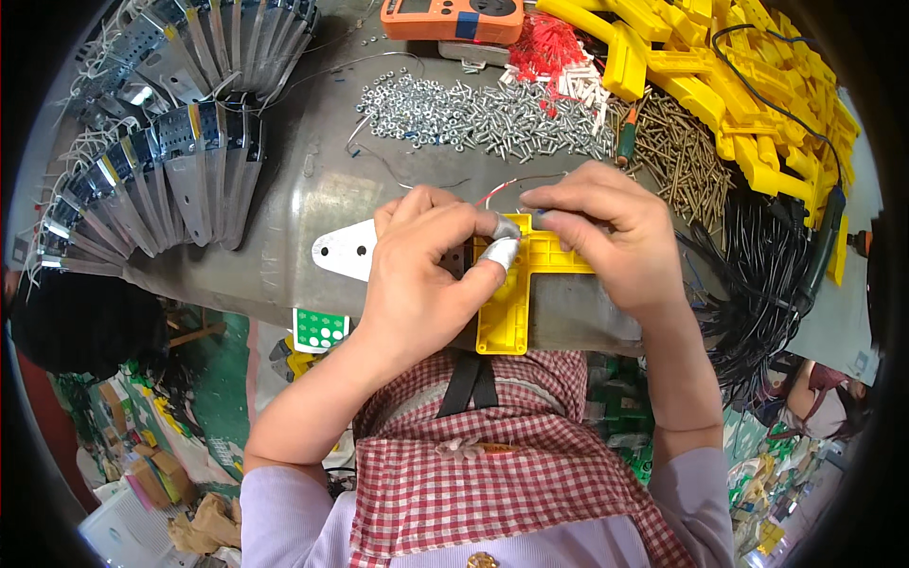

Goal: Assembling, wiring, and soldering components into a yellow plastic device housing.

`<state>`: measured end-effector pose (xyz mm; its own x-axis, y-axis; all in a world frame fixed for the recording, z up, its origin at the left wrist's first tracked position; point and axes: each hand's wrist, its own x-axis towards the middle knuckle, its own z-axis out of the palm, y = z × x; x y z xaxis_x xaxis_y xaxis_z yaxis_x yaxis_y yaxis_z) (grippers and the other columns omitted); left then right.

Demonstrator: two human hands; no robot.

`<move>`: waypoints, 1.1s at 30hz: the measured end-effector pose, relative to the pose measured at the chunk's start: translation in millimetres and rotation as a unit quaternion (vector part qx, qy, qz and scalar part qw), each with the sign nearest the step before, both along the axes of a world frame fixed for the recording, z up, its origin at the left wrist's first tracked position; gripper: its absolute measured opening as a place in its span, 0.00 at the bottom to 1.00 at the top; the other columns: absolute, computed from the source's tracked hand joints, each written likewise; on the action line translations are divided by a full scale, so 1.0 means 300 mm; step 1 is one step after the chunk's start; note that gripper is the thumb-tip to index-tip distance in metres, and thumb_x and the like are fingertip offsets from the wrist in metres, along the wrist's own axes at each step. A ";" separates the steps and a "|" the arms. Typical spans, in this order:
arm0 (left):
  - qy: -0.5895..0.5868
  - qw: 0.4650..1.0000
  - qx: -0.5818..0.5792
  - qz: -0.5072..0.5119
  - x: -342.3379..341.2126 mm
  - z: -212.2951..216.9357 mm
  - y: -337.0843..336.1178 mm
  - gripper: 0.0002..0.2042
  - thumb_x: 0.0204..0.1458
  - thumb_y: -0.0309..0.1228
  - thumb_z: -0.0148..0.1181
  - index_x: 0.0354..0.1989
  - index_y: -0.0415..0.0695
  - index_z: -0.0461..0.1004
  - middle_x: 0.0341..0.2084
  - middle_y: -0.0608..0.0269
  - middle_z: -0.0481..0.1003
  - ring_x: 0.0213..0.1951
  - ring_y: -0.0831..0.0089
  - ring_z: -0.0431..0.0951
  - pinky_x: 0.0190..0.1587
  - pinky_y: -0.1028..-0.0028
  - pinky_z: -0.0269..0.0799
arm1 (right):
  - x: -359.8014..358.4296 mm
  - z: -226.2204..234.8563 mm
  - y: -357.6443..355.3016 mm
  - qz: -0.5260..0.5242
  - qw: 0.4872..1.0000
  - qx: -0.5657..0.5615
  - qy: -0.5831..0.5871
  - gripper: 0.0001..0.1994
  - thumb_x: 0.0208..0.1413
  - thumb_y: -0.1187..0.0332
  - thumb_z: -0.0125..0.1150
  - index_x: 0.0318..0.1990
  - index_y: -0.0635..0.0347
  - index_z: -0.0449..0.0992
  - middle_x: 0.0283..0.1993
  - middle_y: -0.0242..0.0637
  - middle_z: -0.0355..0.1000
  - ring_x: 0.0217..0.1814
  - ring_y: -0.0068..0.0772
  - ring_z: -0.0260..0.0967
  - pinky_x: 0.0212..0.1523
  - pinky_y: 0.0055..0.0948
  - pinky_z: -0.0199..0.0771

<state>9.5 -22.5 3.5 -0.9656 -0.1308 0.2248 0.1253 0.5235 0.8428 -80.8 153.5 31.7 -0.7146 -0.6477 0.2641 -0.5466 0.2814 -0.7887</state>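
Observation:
In front of me on the bench lies a yellow plastic handle half [504, 317], its ribbed inner side facing up. A pale metal plate [339, 250] with dark holes reaches under my left hand [426, 270]. That hand's thumb and forefinger, wrapped in silvery tape, close together over the handle's upper part; what sits between them is hidden. My right hand [611, 232] pinches at the handle's upper right corner, by a small bluish bit too small to name. A thin red and white wire [497, 192] runs just beyond the fingers.
Metal nuts [402, 109], silver screws [516, 118] and brass-coloured screws [682, 151] lie heaped beyond my hands. Yellow handle parts [748, 85] pile up far right, above black cables [762, 284]. Fanned metal plates [161, 180] stand left. An orange meter [453, 21] and a green-handled screwdriver [627, 140] lie behind.

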 end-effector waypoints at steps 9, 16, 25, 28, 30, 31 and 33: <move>0.017 1.000 -0.010 0.000 -0.005 -0.003 0.008 0.07 0.40 0.28 0.64 0.30 0.45 0.77 0.25 0.66 0.73 0.36 0.68 0.70 0.45 0.68 0.57 | 0.036 -0.018 0.014 -0.004 0.989 -0.013 -0.144 0.06 0.47 0.76 0.64 0.35 0.63 0.78 0.30 0.30 0.71 0.27 0.16 0.64 0.29 0.18 0.66; 0.051 0.997 -0.056 0.012 -0.006 -0.003 0.016 0.06 0.40 0.28 0.64 0.29 0.45 0.76 0.24 0.68 0.73 0.35 0.68 0.70 0.43 0.67 0.56 | 0.056 -0.017 0.008 -0.044 0.981 0.001 -0.188 0.05 0.47 0.74 0.65 0.33 0.62 0.78 0.27 0.31 0.71 0.27 0.18 0.65 0.28 0.20 0.67; 0.118 0.981 -0.148 0.030 0.000 -0.005 0.030 0.16 0.40 0.24 0.65 0.39 0.44 0.72 0.31 0.67 0.75 0.37 0.69 0.71 0.47 0.70 0.57 | 0.044 -0.028 0.000 -0.006 0.990 -0.029 -0.136 0.05 0.48 0.75 0.63 0.33 0.65 0.77 0.30 0.31 0.71 0.28 0.18 0.64 0.29 0.18 0.64; 0.196 0.974 -0.110 0.038 0.015 -0.042 0.046 0.27 0.37 0.21 0.65 0.49 0.45 0.65 0.32 0.69 0.76 0.37 0.69 0.76 0.52 0.60 0.55 | 0.044 -0.031 -0.003 -0.008 0.980 -0.044 -0.192 0.05 0.49 0.74 0.62 0.33 0.66 0.76 0.31 0.31 0.70 0.30 0.17 0.64 0.31 0.18 0.64; 0.205 0.975 -0.074 0.042 0.017 -0.069 0.061 0.27 0.37 0.20 0.65 0.49 0.44 0.64 0.32 0.68 0.76 0.36 0.69 0.76 0.51 0.60 0.57 | 0.040 -0.029 0.001 -0.005 0.979 -0.028 -0.204 0.05 0.50 0.74 0.61 0.33 0.66 0.76 0.31 0.31 0.70 0.31 0.17 0.64 0.31 0.18 0.64; 0.213 0.975 -0.038 0.042 0.015 -0.073 0.067 0.27 0.37 0.20 0.65 0.50 0.43 0.64 0.32 0.68 0.77 0.34 0.69 0.77 0.50 0.60 0.58 | 0.039 -0.027 0.002 -0.005 0.976 -0.011 -0.216 0.05 0.51 0.73 0.61 0.33 0.66 0.75 0.32 0.30 0.70 0.31 0.16 0.64 0.31 0.18 0.64; 0.235 0.969 -0.054 0.048 0.013 -0.069 0.069 0.28 0.35 0.19 0.64 0.49 0.42 0.63 0.29 0.68 0.76 0.31 0.67 0.76 0.47 0.61 0.61 | 0.045 -0.035 0.001 -0.012 0.972 -0.010 -0.235 0.05 0.51 0.73 0.60 0.34 0.66 0.75 0.31 0.32 0.70 0.31 0.18 0.65 0.31 0.20 0.65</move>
<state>13.2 -1.9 -17.2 -0.7375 -0.1666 0.6545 0.4283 0.6340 0.6440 -67.4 153.9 21.3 -0.7744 -0.6271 -0.0836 -0.1175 0.2724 -0.9550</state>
